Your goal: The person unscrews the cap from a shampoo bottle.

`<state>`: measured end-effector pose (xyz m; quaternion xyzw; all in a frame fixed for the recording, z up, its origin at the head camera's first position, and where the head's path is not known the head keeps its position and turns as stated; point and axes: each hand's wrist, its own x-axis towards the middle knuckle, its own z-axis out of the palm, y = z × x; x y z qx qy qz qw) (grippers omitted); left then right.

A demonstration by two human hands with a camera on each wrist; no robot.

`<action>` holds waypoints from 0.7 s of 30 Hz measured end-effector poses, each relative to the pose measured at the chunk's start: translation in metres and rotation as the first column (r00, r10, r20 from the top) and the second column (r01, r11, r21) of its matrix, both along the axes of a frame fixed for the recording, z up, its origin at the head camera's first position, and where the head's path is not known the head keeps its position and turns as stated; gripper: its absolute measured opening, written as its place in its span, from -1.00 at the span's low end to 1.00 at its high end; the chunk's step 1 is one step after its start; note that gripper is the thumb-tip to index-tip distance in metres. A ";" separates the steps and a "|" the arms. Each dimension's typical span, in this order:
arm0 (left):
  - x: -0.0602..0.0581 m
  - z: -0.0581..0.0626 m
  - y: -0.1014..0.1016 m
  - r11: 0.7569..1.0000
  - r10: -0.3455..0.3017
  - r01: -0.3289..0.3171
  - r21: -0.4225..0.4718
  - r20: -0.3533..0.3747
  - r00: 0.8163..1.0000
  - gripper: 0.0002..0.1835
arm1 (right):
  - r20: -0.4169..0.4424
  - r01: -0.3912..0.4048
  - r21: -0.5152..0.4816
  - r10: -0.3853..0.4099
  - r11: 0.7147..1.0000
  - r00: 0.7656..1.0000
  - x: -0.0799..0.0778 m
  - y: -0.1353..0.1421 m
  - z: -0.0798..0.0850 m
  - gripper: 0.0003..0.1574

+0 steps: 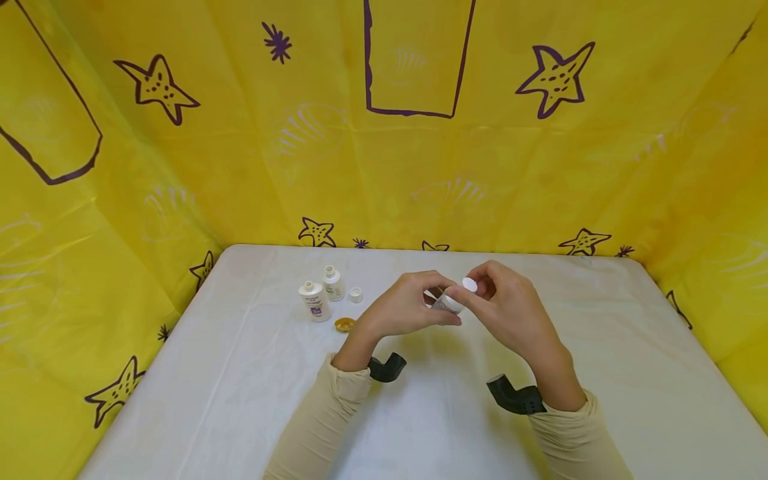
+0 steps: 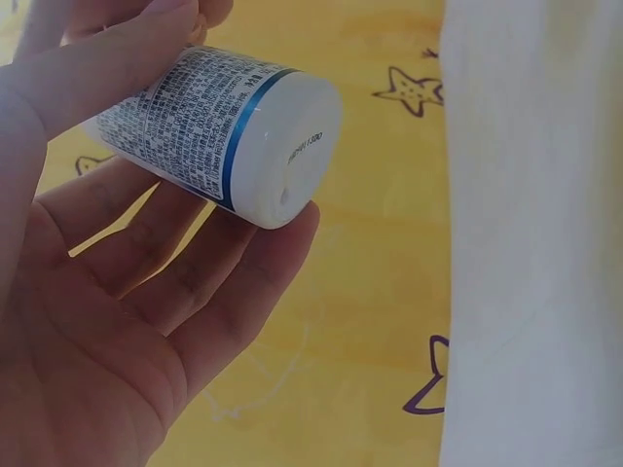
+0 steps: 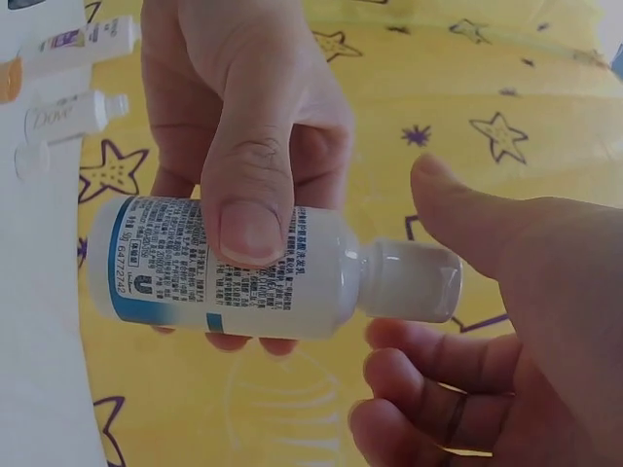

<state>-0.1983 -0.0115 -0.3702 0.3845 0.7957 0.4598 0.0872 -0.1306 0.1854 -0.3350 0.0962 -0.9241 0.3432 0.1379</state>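
My left hand [image 1: 405,303] grips a small white shampoo bottle [image 3: 316,302] with a blue stripe and dense printed text, holding it tilted above the table. Its thumb lies across the label, and the fingers support the other side. The bottle's base [image 2: 307,151] faces the camera in the left wrist view. A white cap [image 3: 414,282] sits on the bottle's neck. Around that cap is my right hand [image 1: 510,303]; in the right wrist view its thumb stands apart from the cap, with bent fingertips close below it.
On the white-covered table [image 1: 240,373], two uncapped white bottles, one with a purple label [image 1: 315,303] and one Dove [image 1: 333,285], stand left of my hands. A loose white cap [image 1: 356,295] and a gold-coloured cap [image 1: 345,325] lie near them. Yellow patterned curtains [image 1: 336,160] surround the table.
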 end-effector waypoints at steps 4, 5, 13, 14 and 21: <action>0.000 0.001 -0.001 1.000 0.004 -0.004 -0.009 0.003 1.000 -0.59 | 0.017 -0.019 0.010 0.019 1.000 1.000 0.000 -0.001 0.001 -0.60; 0.000 0.002 -0.001 1.000 0.006 -0.006 -0.011 0.005 1.000 -0.58 | 0.014 -0.026 0.010 0.025 1.000 1.000 0.000 -0.001 0.001 -0.62; 0.000 0.004 -0.002 1.000 0.003 -0.003 -0.014 0.028 1.000 -0.59 | -0.116 -0.061 0.015 0.062 0.998 0.991 0.000 0.000 0.000 -0.74; 0.000 0.004 -0.003 1.000 0.002 -0.001 -0.016 0.034 0.999 -0.59 | -0.132 -0.064 0.008 0.064 0.998 0.989 0.000 0.001 0.000 -0.74; -0.003 0.004 -0.007 0.999 0.033 -0.033 -0.011 0.039 0.999 -0.57 | -0.212 -0.037 -0.069 0.022 0.997 0.977 0.001 0.004 0.002 -0.70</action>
